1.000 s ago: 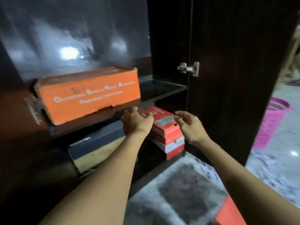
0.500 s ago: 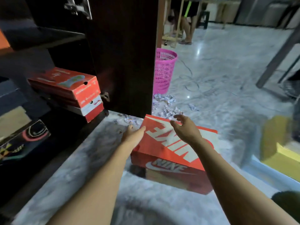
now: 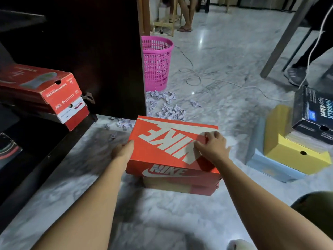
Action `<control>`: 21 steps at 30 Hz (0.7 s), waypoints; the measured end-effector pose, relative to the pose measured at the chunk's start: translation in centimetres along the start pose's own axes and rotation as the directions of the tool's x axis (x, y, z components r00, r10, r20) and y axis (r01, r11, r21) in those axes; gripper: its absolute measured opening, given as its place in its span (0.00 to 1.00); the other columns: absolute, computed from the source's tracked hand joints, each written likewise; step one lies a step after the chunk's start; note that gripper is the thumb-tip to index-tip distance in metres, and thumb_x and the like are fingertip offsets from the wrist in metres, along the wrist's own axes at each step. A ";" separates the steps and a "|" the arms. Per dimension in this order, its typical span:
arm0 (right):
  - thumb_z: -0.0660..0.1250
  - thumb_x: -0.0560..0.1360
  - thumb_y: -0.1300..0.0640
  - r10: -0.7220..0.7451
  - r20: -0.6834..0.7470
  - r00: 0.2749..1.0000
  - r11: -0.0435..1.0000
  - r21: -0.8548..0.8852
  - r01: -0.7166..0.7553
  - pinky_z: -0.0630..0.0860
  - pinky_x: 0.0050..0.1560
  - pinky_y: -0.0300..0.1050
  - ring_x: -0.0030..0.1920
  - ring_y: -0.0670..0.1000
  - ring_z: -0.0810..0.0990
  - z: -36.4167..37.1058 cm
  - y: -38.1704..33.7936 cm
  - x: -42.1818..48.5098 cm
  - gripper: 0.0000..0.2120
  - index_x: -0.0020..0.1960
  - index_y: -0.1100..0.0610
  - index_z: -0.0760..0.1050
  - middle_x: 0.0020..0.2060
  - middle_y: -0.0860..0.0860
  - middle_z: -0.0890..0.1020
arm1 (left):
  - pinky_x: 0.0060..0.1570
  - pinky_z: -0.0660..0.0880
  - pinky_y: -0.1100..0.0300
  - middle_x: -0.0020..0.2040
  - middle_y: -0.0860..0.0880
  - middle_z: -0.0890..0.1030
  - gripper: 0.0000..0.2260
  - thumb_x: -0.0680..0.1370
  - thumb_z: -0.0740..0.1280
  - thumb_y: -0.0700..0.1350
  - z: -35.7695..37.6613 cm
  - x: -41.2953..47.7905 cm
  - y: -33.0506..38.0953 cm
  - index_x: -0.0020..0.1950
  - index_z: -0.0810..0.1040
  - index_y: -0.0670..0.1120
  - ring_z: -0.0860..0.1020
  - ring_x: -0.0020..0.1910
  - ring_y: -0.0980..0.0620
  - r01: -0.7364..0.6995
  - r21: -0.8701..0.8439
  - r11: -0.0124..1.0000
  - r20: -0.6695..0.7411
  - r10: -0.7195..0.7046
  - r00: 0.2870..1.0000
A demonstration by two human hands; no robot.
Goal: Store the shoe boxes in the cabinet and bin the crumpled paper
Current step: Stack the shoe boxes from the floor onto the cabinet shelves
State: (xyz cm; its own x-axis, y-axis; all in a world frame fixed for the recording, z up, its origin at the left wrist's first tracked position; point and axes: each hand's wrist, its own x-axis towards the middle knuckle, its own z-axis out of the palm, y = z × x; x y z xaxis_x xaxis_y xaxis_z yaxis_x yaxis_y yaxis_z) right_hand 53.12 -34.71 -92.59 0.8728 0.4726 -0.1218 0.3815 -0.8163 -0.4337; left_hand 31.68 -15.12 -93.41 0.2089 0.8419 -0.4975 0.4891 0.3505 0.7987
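You are holding an orange Nike box (image 3: pixel 162 154) on the marble floor (image 3: pixel 225 60), in front of the open cabinet (image 3: pixel 108 51). Its long axis is lying roughly across your view. "NIKE" on the lid is reading upside down to you, and the near side is showing "NIKE" over a swoosh. Your left hand (image 3: pixel 122 152) is clasping the left edge, thumb on the lid, and your right hand (image 3: pixel 213 145) is curling its fingers on the lid's right end. A red box (image 3: pixel 54 87) in the cabinet is showing "PERFORMANCE".

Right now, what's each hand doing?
Left hand: grips the box by its left edge, thumb on top.
Right hand: rests on the lid, fingers bent; whether it grips cannot be told.
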 end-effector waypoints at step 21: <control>0.68 0.77 0.54 -0.131 0.106 0.986 0.521 0.853 -0.023 0.78 0.45 0.43 0.45 0.49 0.81 -4.3 -2.6 1.5 0.15 0.62 0.56 0.73 0.50 0.51 0.82 | 0.67 0.63 0.33 0.60 0.43 0.78 0.29 0.74 0.59 0.70 -6.1 -3.5 4.7 0.66 0.70 0.51 0.73 0.62 0.39 0.029 -0.238 0.971 0.083 -0.010 0.997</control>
State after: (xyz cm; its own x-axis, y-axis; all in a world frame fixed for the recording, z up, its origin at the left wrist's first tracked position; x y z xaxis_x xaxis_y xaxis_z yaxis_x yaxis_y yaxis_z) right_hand 54.78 -33.26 -87.78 0.7778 0.6083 -0.1580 -0.0804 -0.1531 -0.9849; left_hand 28.05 -13.88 -85.89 0.2733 0.8018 -0.5315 0.2794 0.4625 0.8414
